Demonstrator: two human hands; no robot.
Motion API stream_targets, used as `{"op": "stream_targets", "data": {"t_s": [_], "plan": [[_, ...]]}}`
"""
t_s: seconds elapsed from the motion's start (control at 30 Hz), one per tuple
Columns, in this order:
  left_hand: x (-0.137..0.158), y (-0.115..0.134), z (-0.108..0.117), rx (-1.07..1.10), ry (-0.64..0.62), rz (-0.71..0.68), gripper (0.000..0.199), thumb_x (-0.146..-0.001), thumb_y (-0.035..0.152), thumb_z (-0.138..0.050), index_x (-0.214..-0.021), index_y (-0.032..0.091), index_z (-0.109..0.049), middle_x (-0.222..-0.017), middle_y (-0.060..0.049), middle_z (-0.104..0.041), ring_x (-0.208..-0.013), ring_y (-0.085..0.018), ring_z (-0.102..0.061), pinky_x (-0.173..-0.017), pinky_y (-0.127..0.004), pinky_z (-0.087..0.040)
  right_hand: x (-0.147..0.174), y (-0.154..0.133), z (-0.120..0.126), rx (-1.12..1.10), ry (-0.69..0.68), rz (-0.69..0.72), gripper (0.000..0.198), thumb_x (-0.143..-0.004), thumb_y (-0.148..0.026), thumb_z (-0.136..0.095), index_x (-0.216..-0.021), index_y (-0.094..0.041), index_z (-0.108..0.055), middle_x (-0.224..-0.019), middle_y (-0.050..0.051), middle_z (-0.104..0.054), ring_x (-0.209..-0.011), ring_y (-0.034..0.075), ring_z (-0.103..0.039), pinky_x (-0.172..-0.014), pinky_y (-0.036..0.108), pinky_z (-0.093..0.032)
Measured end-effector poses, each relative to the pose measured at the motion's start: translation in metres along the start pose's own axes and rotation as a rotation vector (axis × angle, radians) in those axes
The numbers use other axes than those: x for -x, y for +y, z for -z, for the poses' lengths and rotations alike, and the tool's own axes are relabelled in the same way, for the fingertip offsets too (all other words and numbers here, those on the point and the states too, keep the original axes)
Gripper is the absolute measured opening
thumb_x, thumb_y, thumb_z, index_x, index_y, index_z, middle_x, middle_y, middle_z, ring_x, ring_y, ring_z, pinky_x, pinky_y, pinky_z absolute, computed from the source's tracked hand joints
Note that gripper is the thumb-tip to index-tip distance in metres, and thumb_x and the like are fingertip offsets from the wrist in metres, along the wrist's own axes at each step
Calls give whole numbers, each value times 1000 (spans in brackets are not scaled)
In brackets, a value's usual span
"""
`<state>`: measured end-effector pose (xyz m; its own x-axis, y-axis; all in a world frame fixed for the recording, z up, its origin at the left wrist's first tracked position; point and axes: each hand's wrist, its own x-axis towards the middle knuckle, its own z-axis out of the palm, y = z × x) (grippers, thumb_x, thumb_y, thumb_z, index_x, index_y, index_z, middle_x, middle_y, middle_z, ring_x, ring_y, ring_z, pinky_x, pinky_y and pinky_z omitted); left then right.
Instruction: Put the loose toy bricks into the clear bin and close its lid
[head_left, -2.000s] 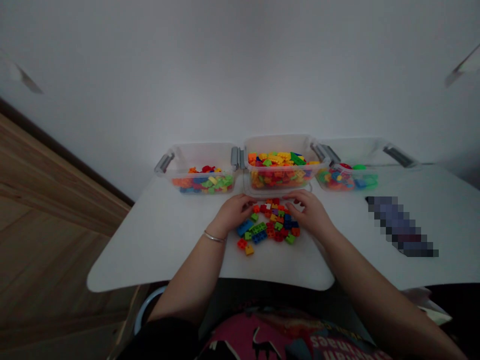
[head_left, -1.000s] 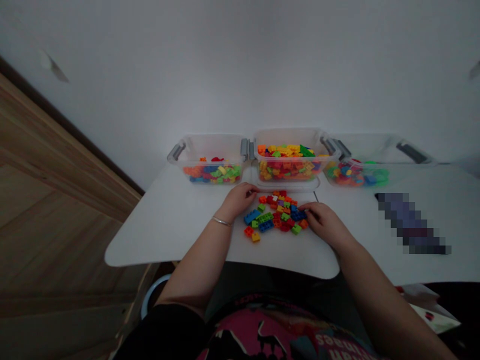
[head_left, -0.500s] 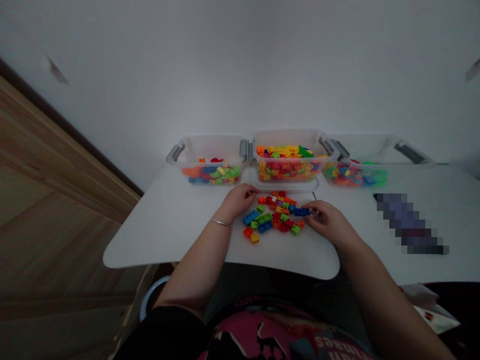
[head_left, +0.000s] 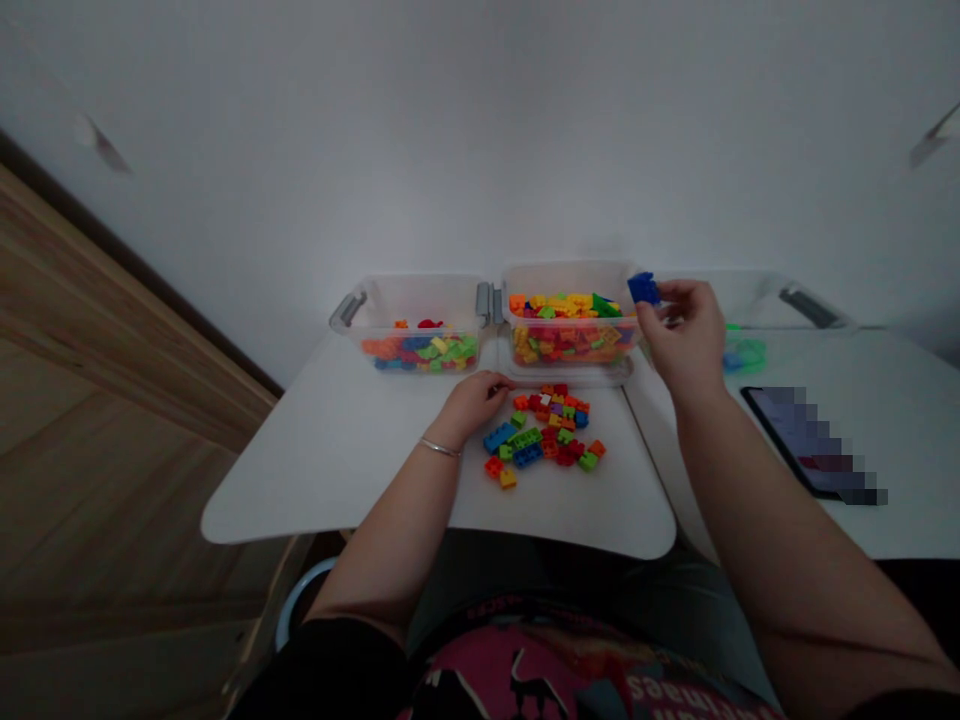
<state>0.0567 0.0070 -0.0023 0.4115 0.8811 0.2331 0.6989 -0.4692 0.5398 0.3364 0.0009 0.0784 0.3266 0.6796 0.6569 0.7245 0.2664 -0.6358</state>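
Dark-blue toy brick [head_left: 643, 289] lifted from brick pile [head_left: 550, 449] to near right end of middle bin [head_left: 570, 280], pinched by right hand [head_left: 688, 345]. Left hand [head_left: 472, 405] curled beside pile, grip unclear. Bare tabletop [head_left: 570, 516] before front edge.

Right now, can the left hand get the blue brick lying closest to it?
Probably yes. The left hand is close by the blue brick, on the outer edge of the pile, and nothing seems to stand between them.
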Motion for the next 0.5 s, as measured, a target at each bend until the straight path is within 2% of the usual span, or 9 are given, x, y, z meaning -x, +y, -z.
{"op": "stream_targets", "data": {"t_s": [0.13, 0.33, 0.5], "plan": [[1, 5, 3, 2, -10, 19, 24, -86, 18, -52, -101, 16, -71, -97, -7, -71, -88, -19, -64, -82, -30, -50, -26, -13, -3, 248, -131, -30, 29, -78, -36, -60, -101, -20, -60, -99, 10, -68, -83, 24, -63, -76, 41, -50], [1, 6, 4, 15, -16, 8, 26, -86, 17, -50, -101, 15, -71, -99, -8, -72, -90, -19, -65, -84, -31, -50, -56, -17, -16, 644, -341, -152, 30, -70, -40, -69, -91, -18, -68, -89, 14, -69, -90, 32, -64, -73, 45, -49], [0, 2, 1, -2, -17, 10, 26, -86, 18, -50, -102, 17, -71, -99, -6, -72, -90, -19, -65, -85, -31, -50, -69, -17, -26, 833, -442, -195, 29, -70, -36, -71, -90, -15, -70, -95, 19, -69, -96, 36, -64, -75, 48, -48]]}}
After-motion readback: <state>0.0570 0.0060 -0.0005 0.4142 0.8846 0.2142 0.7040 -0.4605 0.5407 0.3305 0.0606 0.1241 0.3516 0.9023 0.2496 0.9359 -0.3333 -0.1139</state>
